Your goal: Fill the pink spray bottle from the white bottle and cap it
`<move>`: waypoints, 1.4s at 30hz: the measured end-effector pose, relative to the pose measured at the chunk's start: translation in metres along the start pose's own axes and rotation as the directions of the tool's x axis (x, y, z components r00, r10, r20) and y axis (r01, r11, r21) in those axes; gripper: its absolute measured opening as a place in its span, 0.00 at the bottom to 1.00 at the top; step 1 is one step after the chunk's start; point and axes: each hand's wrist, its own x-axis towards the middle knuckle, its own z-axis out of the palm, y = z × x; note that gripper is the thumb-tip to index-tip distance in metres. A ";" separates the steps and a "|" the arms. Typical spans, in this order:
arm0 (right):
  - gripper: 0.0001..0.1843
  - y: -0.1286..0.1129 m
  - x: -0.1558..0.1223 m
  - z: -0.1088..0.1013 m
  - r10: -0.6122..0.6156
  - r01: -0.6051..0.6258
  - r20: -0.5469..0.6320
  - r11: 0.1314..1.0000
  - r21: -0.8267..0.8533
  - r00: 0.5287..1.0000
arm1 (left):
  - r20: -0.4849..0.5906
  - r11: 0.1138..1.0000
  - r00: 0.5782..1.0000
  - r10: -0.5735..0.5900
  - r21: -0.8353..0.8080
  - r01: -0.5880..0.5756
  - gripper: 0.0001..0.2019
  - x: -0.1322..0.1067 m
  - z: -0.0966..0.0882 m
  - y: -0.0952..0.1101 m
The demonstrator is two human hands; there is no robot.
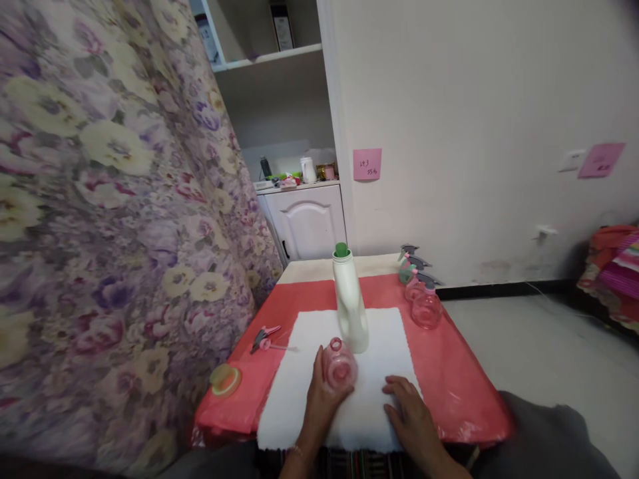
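Note:
My left hand (322, 396) is wrapped round a clear pink spray bottle body (340, 367), whose round neck has no sprayer on it. Just behind it, a tall pale green jug with a handle (351, 306) stands upright on the white cloth (384, 332), a green piece (341, 249) in its mouth. My right hand (407, 412) rests at the cloth's right side, fingers apart and holding nothing. To the left lies a loose grey and pink spray head (264, 339) with its tube. Nearer the front-left corner sits a yellowish cap (225, 380).
Several spray bottles (426, 311) with sprayers stand along the right edge of the red-covered table (459, 372). A floral curtain (124, 233) hangs close on the left. Behind are a white cabinet (312, 223) and a wall with a pink note (367, 164).

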 end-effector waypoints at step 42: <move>0.12 0.006 -0.004 0.003 -0.093 0.094 0.027 0.994 -0.050 0.995 | 0.138 0.456 0.990 -0.032 0.883 -0.109 0.41 -0.021 -0.048 -0.031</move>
